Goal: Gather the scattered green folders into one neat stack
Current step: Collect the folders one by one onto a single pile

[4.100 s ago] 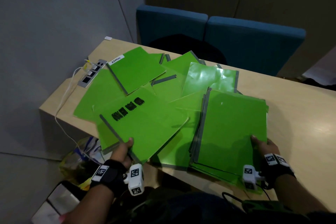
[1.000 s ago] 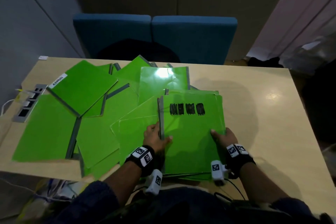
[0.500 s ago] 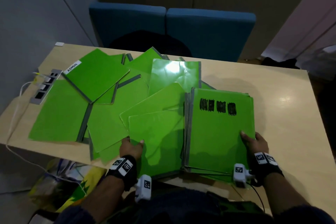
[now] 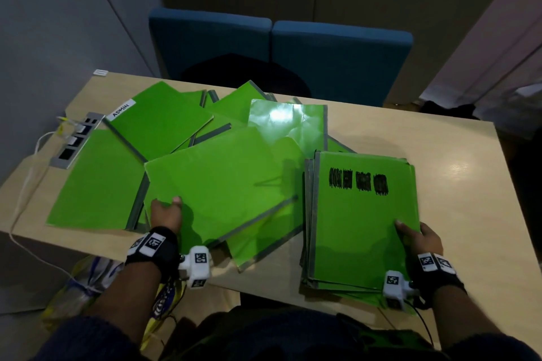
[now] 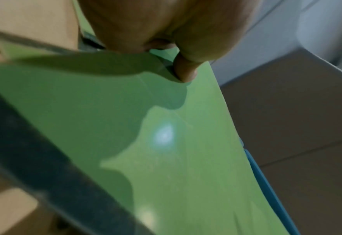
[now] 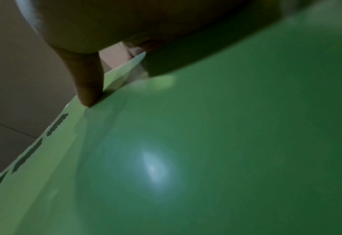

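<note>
Where folders (image 4: pixel 223 182) sprawl: pale wooden table (image 4: pixel 457 173).

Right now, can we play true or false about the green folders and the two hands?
1. The left hand grips a loose green folder. True.
2. The stack has a white ADMIN label on top. False: black scribbles are on top; the ADMIN folder lies far left.
3. The right hand holds the stack's near corner. True.
4. All folders are already in one stack. False: many are spread over the table.
5. The chairs are red. False: blue.
</note>
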Tool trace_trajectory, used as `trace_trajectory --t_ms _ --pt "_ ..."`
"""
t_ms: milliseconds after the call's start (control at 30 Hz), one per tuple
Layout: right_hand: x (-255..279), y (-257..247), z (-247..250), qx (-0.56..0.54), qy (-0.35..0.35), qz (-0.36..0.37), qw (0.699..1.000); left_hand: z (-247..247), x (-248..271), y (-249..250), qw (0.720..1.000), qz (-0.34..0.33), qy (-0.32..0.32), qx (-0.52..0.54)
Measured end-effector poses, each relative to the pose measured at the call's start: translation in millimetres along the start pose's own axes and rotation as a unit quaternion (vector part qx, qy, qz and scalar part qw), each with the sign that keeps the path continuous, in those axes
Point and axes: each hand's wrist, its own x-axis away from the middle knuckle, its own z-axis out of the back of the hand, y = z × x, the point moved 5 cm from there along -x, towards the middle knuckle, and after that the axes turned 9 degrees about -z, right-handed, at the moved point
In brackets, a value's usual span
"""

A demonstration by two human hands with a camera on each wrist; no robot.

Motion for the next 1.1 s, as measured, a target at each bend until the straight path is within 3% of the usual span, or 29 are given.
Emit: trace_trajectory --t_ms 167,300,400,500,633,733,900,1000,1100 --pt "-3.8 2.4 -1.5 0.01 0.006 -0.001 1.0 -34.0 13.6 -14.4 1.0 0.018 -0.016 0.014" --pt "-5.7 0.0 -0.4 0.039 0.015 0.0 0.999 -46.7 25.8 -26.0 0.997 0.074 0.0 -0.02" --pt "-4.0 -3.8 -0.2 0.038 0.014 0.001 0.999 -45.4 14.6 -35.6 0.995 0.084 -0.041 -0.021" --pt "-3.9 -5.9 1.5 0.043 0.014 0.007 0.999 -49.8 1.7 -53.0 0.985 0.117 -0.101 0.074" --pt "-4.6 -6.4 4.3 0.046 0.022 0.007 0.999 -75.4 -37.2 -119.6 0.963 0.155 -0.182 0.127" --pt "-4.5 -6.9 4.7 0.048 0.026 0.002 0.999 -75.7 -34.1 -119.5 0.959 0.152 -0.196 0.135" --pt "-5.4 -5.3 4.5 0.058 0.029 0.001 0.998 -62.4 -15.1 -86.0 0.964 0.122 -0.169 0.165" --pt "-3.9 -6.9 4.5 0.066 0.042 0.009 0.997 -42.8 21.0 -17.0 0.968 0.045 -0.159 0.19" --pt "-2.7 -6.3 4.1 0.077 0.041 0.008 0.996 -18.7 19.7 41.8 0.962 -0.093 -0.145 0.211"
